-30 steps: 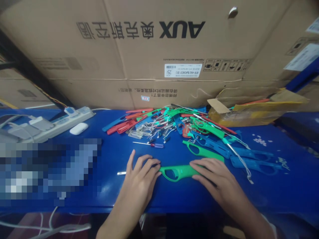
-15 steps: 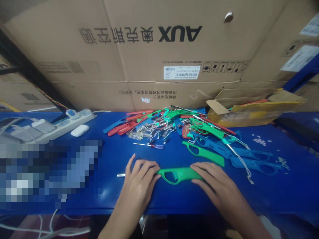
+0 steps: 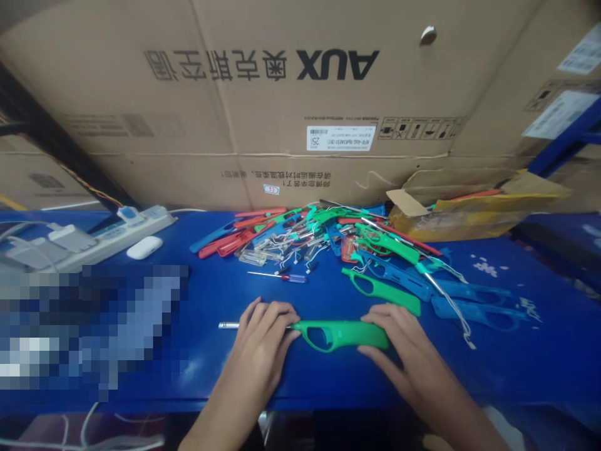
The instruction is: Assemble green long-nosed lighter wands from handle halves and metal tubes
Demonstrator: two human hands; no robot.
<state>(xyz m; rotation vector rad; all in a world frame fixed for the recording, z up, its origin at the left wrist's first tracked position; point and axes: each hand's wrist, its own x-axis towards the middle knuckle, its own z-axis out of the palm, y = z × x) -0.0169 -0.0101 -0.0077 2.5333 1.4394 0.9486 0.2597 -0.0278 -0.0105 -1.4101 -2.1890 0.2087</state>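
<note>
The long green plastic lighter body with a looped trigger guard (image 3: 347, 333) lay level just above or on the blue counter (image 3: 323, 385), near its front edge; which of the two could not be told. The left hand (image 3: 265, 335) was closed around its narrow neck, with the silvery metal tube (image 3: 228, 326) sticking out beyond the knuckles. The right hand (image 3: 399, 329) gripped the broad handle end, fingers over the upper edge and thumb along the lower.

This piece looked close to whole: tube and body were in line, and no wires hung from it. Whether its halves were fully joined, or any screws were in, did not show.

Much else looked unfinished. A separate green plastic handle piece (image 3: 392, 293) lay just behind the right hand, with flat translucent blue handle shells (image 3: 474, 307) to its right. Farther back spread a tangled heap of red, blue and green plastic parts, metal tubes and white wires (image 3: 300, 232). The slim screwdriver with a red and purple handle (image 3: 295, 278) lay untouched in front of that heap.
</note>
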